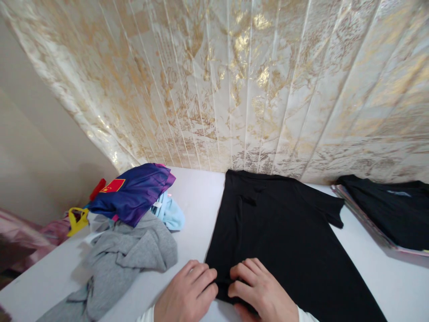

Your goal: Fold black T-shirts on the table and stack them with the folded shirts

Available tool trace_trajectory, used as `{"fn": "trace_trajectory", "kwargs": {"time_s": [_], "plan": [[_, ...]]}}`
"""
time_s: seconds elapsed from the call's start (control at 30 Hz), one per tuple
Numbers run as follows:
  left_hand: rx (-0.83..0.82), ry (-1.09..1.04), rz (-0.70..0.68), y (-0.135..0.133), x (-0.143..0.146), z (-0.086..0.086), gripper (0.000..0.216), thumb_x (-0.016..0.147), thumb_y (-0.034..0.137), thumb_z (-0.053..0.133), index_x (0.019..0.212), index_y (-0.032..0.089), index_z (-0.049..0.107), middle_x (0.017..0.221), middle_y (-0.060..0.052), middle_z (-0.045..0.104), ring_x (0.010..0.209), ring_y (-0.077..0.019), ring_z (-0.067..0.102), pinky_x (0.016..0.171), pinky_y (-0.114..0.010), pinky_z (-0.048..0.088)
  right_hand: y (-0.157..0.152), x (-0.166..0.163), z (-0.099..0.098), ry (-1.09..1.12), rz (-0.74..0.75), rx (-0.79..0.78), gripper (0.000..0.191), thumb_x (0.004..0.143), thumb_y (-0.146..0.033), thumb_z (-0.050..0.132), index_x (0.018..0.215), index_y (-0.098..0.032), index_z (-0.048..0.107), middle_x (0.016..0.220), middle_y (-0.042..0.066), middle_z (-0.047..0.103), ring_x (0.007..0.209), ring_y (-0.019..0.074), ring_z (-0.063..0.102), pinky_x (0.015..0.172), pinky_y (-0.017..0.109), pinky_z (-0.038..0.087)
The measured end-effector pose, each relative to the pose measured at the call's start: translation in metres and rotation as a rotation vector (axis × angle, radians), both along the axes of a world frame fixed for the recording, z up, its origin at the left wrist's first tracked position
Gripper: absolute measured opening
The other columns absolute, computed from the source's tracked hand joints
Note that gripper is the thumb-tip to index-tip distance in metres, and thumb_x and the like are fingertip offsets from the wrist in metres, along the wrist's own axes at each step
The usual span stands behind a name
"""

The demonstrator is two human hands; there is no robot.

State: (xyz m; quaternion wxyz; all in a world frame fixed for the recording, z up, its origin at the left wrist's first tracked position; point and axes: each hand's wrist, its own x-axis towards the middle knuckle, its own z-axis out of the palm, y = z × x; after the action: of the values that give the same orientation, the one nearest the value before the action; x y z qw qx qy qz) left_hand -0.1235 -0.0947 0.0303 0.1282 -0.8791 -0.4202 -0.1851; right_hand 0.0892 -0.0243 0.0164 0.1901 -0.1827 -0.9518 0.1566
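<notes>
A black T-shirt [284, 228] lies spread flat on the white table [197, 197], its collar end toward the wall and one sleeve sticking out to the right. Both hands are at its near left edge. My left hand [187, 293] has its fingers curled and pinches the hem. My right hand [261, 290] sits right beside it, fingers bent, gripping the same edge of cloth. The two hands nearly touch.
A heap of clothes lies at the left: a grey garment [124, 259], a dark blue and purple one [134, 192] with a red patch, and a light blue one [170, 212]. A stack of folded clothes topped by a black one [392, 214] sits at the right. A gold-patterned wall [234, 89] stands behind.
</notes>
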Motion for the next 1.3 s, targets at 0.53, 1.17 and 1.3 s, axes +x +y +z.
{"fn": "trace_trajectory", "kwargs": {"time_s": [0.53, 1.17, 1.3], "plan": [[0.024, 0.019, -0.085, 0.004, 0.005, 0.005, 0.035, 0.096, 0.012, 0.026, 0.099, 0.015, 0.061, 0.098, -0.007, 0.065, 0.088, -0.0178, 0.057, 0.075, -0.032, 0.048, 0.064, -0.002, 0.043, -0.197, -0.314, -0.223, 0.024, 0.081, -0.012, 0.048, 0.096, -0.024, 0.062, 0.084, 0.001, 0.065, 0.076, 0.0145, 0.063, 0.067, 0.023, 0.044], [-0.057, -0.018, -0.081, 0.019, 0.02, -0.004, 0.024, 0.094, 0.031, 0.043, 0.103, 0.017, 0.059, 0.083, -0.006, 0.057, 0.071, -0.0159, 0.053, 0.06, -0.027, 0.046, 0.103, -0.02, 0.026, -0.151, -0.536, -0.294, 0.03, 0.073, -0.008, 0.052, 0.1, -0.022, 0.056, 0.067, -0.004, 0.06, 0.061, 0.0131, 0.056, 0.057, 0.023, 0.033], [-0.041, -0.006, -0.057, 0.019, 0.022, -0.005, 0.028, 0.095, 0.036, 0.041, 0.106, 0.018, 0.059, 0.082, -0.005, 0.057, 0.068, -0.0157, 0.053, 0.059, -0.027, 0.047, 0.093, -0.02, 0.035, -0.051, -0.435, -0.224, 0.029, 0.075, -0.007, 0.048, 0.1, -0.021, 0.057, 0.078, -0.002, 0.061, 0.064, 0.012, 0.056, 0.059, 0.023, 0.037]]}}
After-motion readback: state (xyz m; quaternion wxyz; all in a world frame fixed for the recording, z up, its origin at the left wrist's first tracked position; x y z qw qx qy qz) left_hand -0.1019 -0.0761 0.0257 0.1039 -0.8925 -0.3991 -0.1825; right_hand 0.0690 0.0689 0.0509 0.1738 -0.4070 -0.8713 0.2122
